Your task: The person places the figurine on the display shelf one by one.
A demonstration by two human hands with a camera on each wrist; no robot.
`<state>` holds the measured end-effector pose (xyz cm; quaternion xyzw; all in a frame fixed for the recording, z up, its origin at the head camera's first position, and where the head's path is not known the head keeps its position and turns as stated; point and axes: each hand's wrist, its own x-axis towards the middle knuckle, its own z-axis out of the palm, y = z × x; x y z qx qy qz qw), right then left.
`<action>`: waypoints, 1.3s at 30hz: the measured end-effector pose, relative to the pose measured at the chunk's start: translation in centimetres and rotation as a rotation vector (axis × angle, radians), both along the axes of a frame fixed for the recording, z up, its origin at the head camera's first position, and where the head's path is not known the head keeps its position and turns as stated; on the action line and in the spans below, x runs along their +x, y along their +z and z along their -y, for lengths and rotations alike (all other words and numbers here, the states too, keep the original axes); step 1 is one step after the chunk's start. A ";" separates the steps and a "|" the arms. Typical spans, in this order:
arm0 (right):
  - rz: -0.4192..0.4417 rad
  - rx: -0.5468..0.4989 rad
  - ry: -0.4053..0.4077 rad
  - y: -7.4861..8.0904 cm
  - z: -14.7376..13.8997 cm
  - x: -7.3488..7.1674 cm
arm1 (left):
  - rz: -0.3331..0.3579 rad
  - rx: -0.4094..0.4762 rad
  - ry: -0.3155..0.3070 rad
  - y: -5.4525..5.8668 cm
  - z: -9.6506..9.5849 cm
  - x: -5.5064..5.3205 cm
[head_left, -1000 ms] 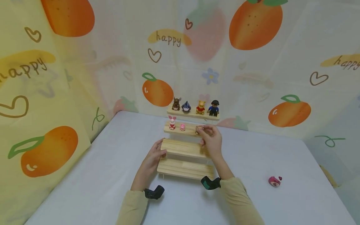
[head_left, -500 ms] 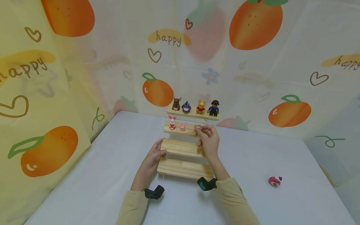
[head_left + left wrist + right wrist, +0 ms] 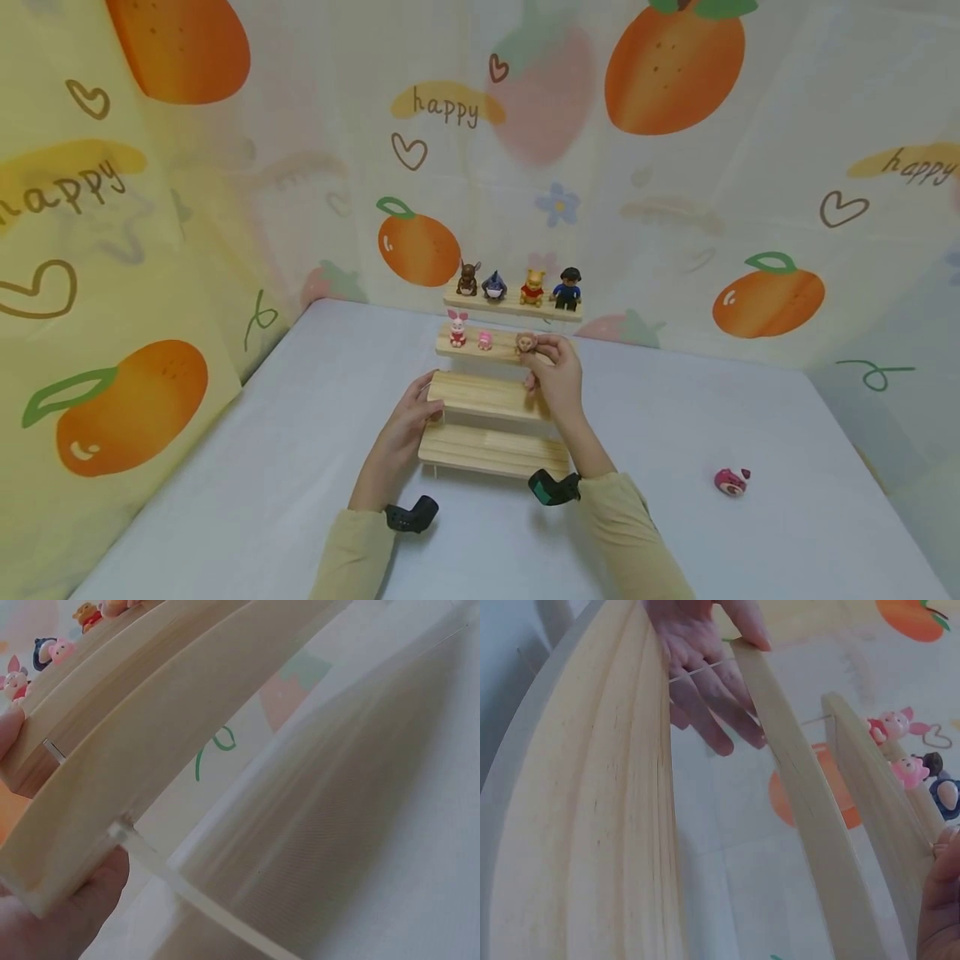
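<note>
My left hand [image 3: 408, 421] grips the left end of a tiered wooden display stand [image 3: 487, 392]; in the right wrist view that hand's thumb [image 3: 748, 622] lies over the board and its fingers hang below. At the second tier from the top, my right hand [image 3: 562, 379] pinches a small figurine with a brown mane-like head [image 3: 526, 342]. Whether its base touches the board is hidden by the fingers. To its left on the same tier stand a pink-eared piglet figurine [image 3: 457, 331] and a smaller pink figurine [image 3: 485, 340].
On the top tier stand a brown mouse-like figurine [image 3: 468, 280], a blue donkey figurine [image 3: 494, 287], a yellow bear in red [image 3: 532, 288] and a dark-capped toy figure [image 3: 567, 288]. A magenta figurine [image 3: 731, 482] lies on the white tabletop at right. Printed cloth [image 3: 330, 125] hangs behind.
My right hand has shifted slightly left along the second tier with the brown-headed figurine, and more of the figurine's face shows. The left hand has stayed on the stand.
</note>
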<state>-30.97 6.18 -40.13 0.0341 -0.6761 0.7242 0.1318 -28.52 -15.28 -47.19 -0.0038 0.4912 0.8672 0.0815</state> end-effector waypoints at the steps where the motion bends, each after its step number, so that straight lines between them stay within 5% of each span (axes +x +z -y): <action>1: 0.005 0.002 -0.002 0.1 0.0 0.0 | 0.004 -0.005 0.003 0.1 0.0 0.0; 7: 0.023 -0.009 0.012 0.5 0.0 0.2 | -0.006 -0.001 -0.005 0.1 0.0 -0.2; 14: -0.013 -0.005 0.069 -0.1 -0.4 0.1 | -0.151 -0.052 -0.031 -0.5 0.1 -0.1; 25: -0.077 -0.019 0.139 -1.4 -1.1 1.2 | -0.010 -0.037 0.012 -0.2 0.1 0.0; 35: -0.185 0.083 0.259 -3.5 -5.3 2.5 | -0.051 0.027 -0.023 -0.6 0.2 0.0; 39: -0.221 0.148 0.236 -2.6 -6.8 4.2 | -0.063 0.033 -0.029 -0.6 0.2 -0.1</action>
